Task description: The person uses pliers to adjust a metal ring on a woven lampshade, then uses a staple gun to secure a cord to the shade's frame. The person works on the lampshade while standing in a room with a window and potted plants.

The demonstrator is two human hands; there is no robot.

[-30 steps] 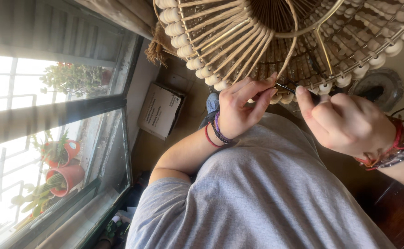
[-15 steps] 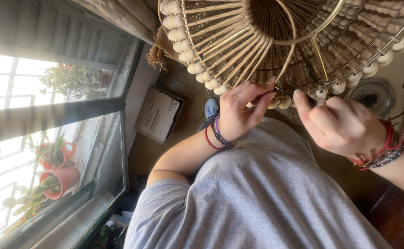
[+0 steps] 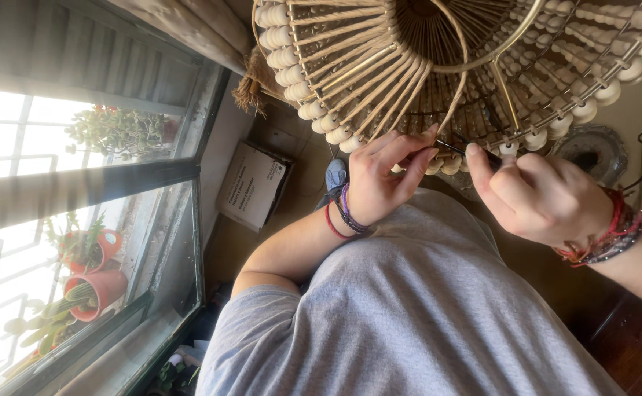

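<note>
Work in hand: a woven lampshade frame (image 3: 438,66) of pale cords, metal rings and cream beads hangs just above both hands, filling the top of the view.
Left hand: the left hand (image 3: 387,180) is up at the lower rim of the frame, fingers curled in narrow, thumb and forefinger pinching at a cord end right by the beads.
Right hand: the right hand (image 3: 537,198) is closed around a thin dark tool (image 3: 475,152), its tip pointing across toward the left fingertips.
Gap between hands: close together, the tool bridging them just under the rim.
Done so far: by my reading, a good deal. Rows of cord (image 3: 365,81) are already strung tight between the rings, and a line of beads (image 3: 321,121) runs along the edge.
Left to do: looks like the spot at the rim above the tool is the one being worked; how much of the far side is unfinished I cannot tell, it runs out of view.
Wrists: red and dark bracelets (image 3: 603,235) on the right, a few bands on the left.
Around: grey T-shirt (image 3: 423,315) below, a cardboard box (image 3: 251,187) on the floor, a window (image 3: 49,220) with red plant pots (image 3: 97,282) outside.
</note>
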